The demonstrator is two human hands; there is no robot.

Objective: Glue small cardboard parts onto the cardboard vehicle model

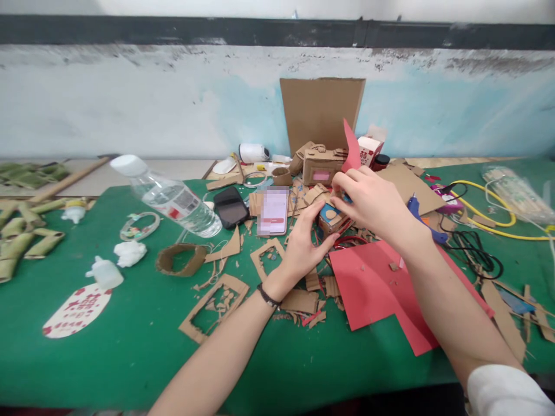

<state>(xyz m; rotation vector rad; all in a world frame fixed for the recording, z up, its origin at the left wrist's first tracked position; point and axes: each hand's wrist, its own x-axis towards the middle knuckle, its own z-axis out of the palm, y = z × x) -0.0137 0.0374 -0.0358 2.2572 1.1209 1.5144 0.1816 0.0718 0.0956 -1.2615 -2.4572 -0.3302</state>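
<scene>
My left hand (306, 242) is closed around the near left side of a small cardboard box (332, 216) with a blue patch and a round tan spot on top. Above the box, my right hand (368, 196) is bent into a pinch, its fingertips close to the top. A curved strip of red paper (352, 144) rises from behind the right fingers and appears held by them; its lower end is hidden. Behind the hands stands a cardboard camera-like model (321, 166) with a pink window. Red paper sheets (368, 283) lie beneath my right forearm.
A water bottle (173, 199) leans left of a black phone (232, 207) and a lit phone (273, 212). Cardboard frames (214, 306) and scraps lie in front. At right are a blue glue gun (418, 214), a yellow cable (498, 199) and bagged sticks (518, 190).
</scene>
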